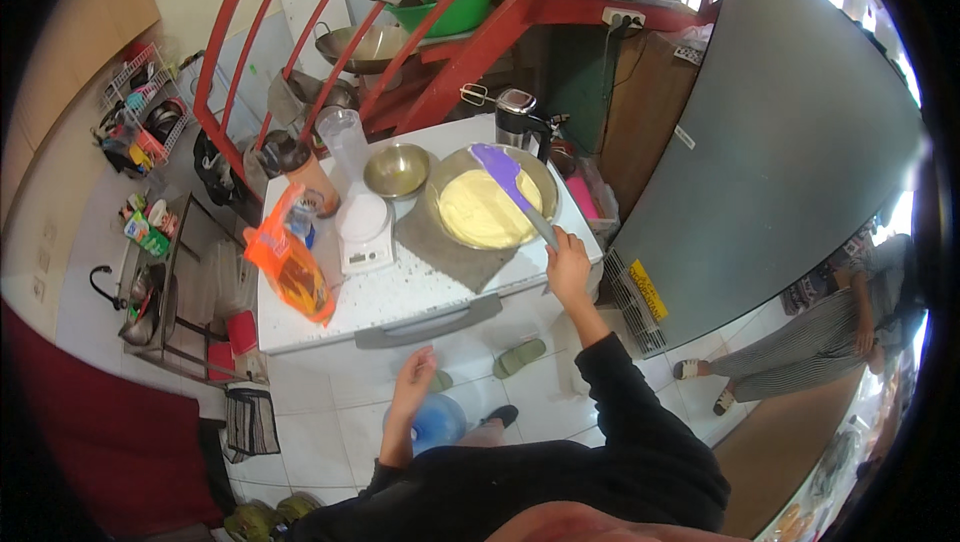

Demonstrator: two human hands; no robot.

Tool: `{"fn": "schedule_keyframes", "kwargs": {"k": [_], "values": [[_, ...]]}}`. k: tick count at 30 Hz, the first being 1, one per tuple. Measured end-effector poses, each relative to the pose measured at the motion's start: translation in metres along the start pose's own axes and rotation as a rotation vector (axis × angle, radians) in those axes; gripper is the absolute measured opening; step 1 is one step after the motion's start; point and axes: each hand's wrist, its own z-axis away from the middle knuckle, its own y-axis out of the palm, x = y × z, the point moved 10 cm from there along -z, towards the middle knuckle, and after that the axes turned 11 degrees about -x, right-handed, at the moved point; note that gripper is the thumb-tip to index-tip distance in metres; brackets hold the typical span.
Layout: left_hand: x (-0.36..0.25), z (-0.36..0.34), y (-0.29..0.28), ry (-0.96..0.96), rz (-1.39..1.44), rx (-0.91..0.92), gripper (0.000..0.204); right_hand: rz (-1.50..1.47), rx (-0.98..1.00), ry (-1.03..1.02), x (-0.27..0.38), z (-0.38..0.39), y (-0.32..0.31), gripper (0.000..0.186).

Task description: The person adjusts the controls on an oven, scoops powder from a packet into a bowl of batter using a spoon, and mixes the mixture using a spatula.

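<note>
At a crowded white table [350,292], a right hand [570,264] is grasping the grey handle of a purple spatula [500,167], its fingers wrapping near the end. The broad blade is reaching across a metal bowl [547,179] of smooth, pale yellow mixture [480,207], its tip lying near the far rim; whether it is touching the metal, one cannot tell. The bowl is sitting on the right side of the tabletop, with a grey cloth [460,262] showing at its near left. A left hand [413,377] is hanging before the table's near edge, released and holding nothing visible, well apart from the bowl.

The step appears to be one of scraping and folding. Doing it well would probably mean bringing the free hand up to the rim and steadying the bowl while the blade is working. Laying the blade's edge along the curved wall, sweeping low and turning the mixture over gently would likely be leaving fewer streaks. Gripping lower on the handle could be giving firmer control. A hand mixer [515,120] is standing just behind the bowl, so short strokes on that side seem wiser.
</note>
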Motion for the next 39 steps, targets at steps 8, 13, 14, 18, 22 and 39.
{"fn": "schedule_keyframes", "kwargs": {"k": [8,13,14,18,22,39], "values": [[-0.013,-0.041,0.049,0.008,-0.016,0.220,0.031,0.025,-0.018,-0.010,0.007,-0.028,-0.018,0.047],[-0.050,-0.017,0.132,0.060,-0.141,0.658,0.032,-0.228,-0.269,0.170,-0.016,-0.006,-0.126,0.056],[-0.049,-0.005,0.152,0.063,-0.159,0.768,0.032,-0.800,-0.251,0.375,-0.033,0.012,-0.140,0.057],[-0.040,0.073,0.226,0.058,-0.226,1.177,0.032,-1.664,-0.459,0.672,-0.041,0.114,-0.261,0.062],[-0.025,0.216,0.275,0.150,-0.304,1.646,0.035,-1.369,-0.880,0.663,-0.015,0.297,-0.404,0.049],[0.089,0.896,-0.043,-0.048,-0.388,2.943,0.018,0.238,-2.665,0.842,0.485,0.920,-0.499,0.025]]}}
